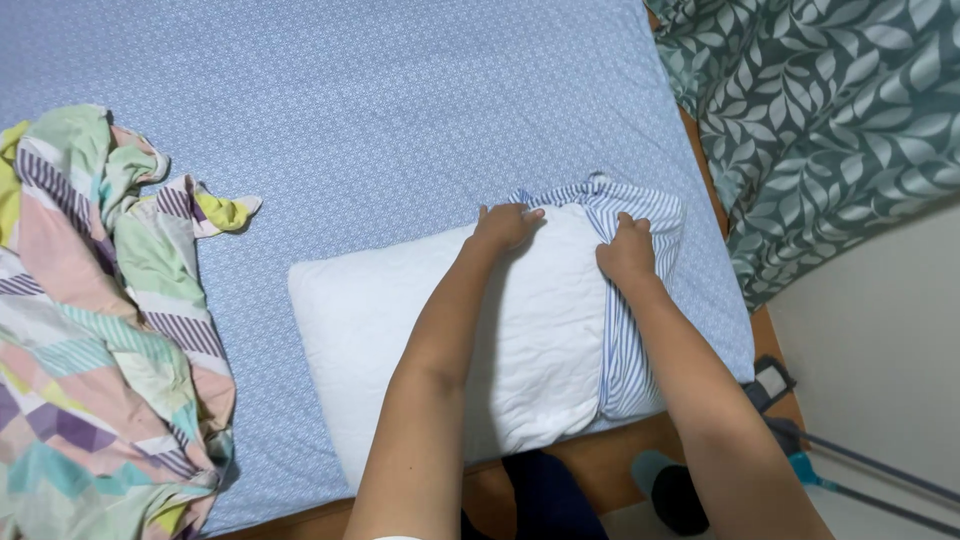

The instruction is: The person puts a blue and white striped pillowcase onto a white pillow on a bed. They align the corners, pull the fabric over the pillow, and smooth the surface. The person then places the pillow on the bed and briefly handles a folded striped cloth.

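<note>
- At the pillow's (450, 340) right end, the striped case (630, 300) covered only that end; the pillow's length ran leftward.
- Both hands gripped the case's edge: left hand (505, 226), right hand (628, 250).

The single head camera looks steeply down, fairly near, over the bed (380, 110) (its foot edge nearest).

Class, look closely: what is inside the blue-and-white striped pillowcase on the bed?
The right end of the plump white pillow sits inside the blue-and-white striped pillowcase; the rest lies bare. The left hand and right hand grip its edge. The covered end cannot be seen.
</note>
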